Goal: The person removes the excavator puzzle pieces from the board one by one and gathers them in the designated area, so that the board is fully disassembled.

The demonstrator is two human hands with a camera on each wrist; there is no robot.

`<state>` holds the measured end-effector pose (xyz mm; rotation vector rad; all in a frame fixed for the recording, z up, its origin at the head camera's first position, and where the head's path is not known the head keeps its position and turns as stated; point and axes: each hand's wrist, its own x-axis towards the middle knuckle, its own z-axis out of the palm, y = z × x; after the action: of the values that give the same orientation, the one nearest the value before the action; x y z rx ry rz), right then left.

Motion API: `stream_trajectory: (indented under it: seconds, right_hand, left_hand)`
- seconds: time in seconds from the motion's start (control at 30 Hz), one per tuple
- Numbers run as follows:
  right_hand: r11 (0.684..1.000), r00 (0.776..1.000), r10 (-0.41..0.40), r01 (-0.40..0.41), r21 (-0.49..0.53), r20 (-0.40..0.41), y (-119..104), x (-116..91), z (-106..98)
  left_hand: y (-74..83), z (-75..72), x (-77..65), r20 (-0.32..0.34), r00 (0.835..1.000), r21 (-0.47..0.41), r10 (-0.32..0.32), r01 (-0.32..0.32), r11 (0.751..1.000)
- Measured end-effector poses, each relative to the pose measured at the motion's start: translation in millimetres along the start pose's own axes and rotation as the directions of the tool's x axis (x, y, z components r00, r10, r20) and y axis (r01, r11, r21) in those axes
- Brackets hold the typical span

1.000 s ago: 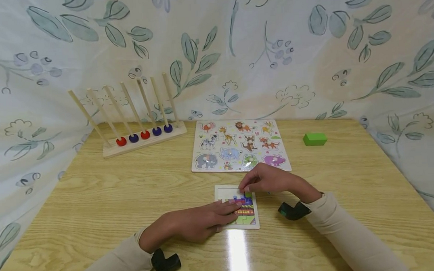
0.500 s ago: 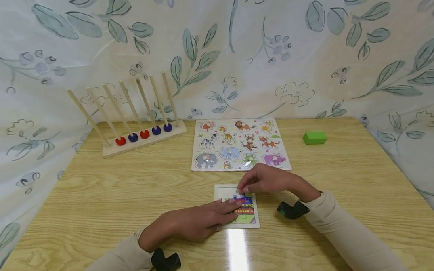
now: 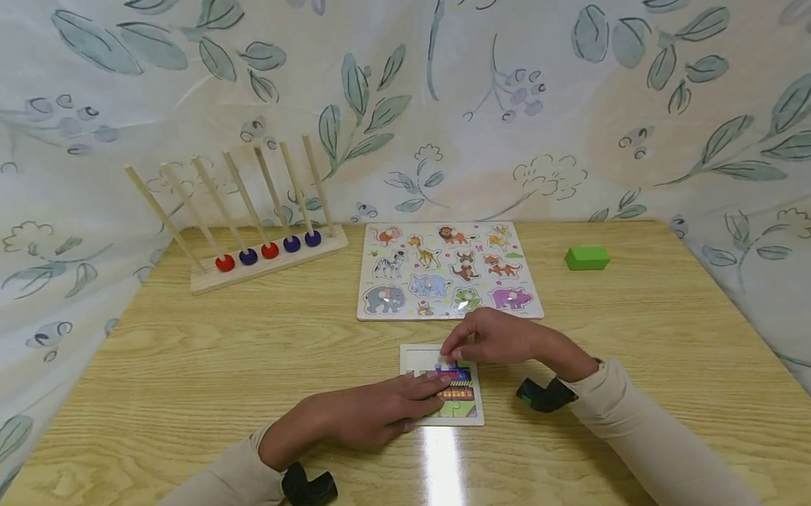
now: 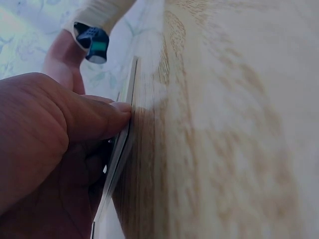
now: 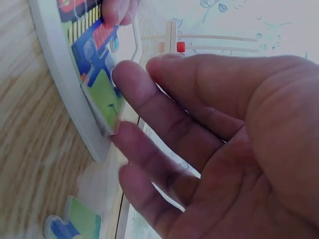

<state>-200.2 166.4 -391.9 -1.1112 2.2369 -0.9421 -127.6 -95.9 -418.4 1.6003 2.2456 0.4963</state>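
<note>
A small framed jigsaw puzzle (image 3: 476, 408) with a train picture lies on the table. My left hand (image 3: 378, 413) rests across its left side, fingers extended over the picture; in the left wrist view the thumb (image 4: 119, 114) is at the frame's edge. My right hand (image 3: 494, 336) is at the upper right corner, fingers gently bent. In the right wrist view its fingertips touch the edge of a green and blue puzzle piece (image 5: 102, 94), whose outer corner sits slightly raised against the frame. Nothing shows between thumb and index finger. A loose puzzle piece (image 5: 75, 219) lies beside the frame.
Behind the jigsaw lies an animal peg puzzle board (image 3: 405, 242). A wooden peg stand (image 3: 206, 283) with red and blue beads is at the back left. At the back right sits a green block (image 3: 587, 259). A floral cloth (image 3: 442, 153) hangs behind the table (image 3: 246, 343).
My right hand's fingertips have shifted slightly left along the top of the jigsaw. The left hand stays in place on the picture.
</note>
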Motion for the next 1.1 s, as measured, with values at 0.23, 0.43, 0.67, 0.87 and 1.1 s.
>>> stream_trajectory:
  seconds: [0.23, 0.43, 0.67, 0.87, 1.1]
  right_hand:
    - [0.999, 0.999, 0.031, -0.031, -0.013, -0.032, -1.2, 0.0, 0.7]
    - [0.999, 0.999, 0.047, -0.046, 0.008, -0.014, 1.1, 0.6, 1.8]
    - [0.999, 0.999, 0.046, -0.046, -0.001, -0.003, -1.0, 1.1, 2.1]
    - [0.998, 0.998, 0.056, -0.056, -0.019, -0.008, -5.0, 2.5, 3.9]
    - [0.997, 0.998, 0.057, -0.057, -0.05, -0.008, -5.7, 2.5, 4.0]
  left_hand:
    - [0.1, -1.2, -0.2, 0.013, 1.0, -0.015, -0.019, 0.019, 1.0]
    - [1.0, -1.0, -0.4, 0.016, 1.0, -0.019, -0.021, 0.022, 1.0]
    - [0.8, -1.0, -0.1, 0.018, 1.0, -0.018, -0.023, 0.024, 1.0]
    - [1.6, -1.1, 0.1, 0.013, 1.0, -0.013, -0.025, 0.025, 1.0]
    - [1.4, -1.1, -0.1, 0.008, 1.0, -0.015, -0.01, 0.01, 1.0]
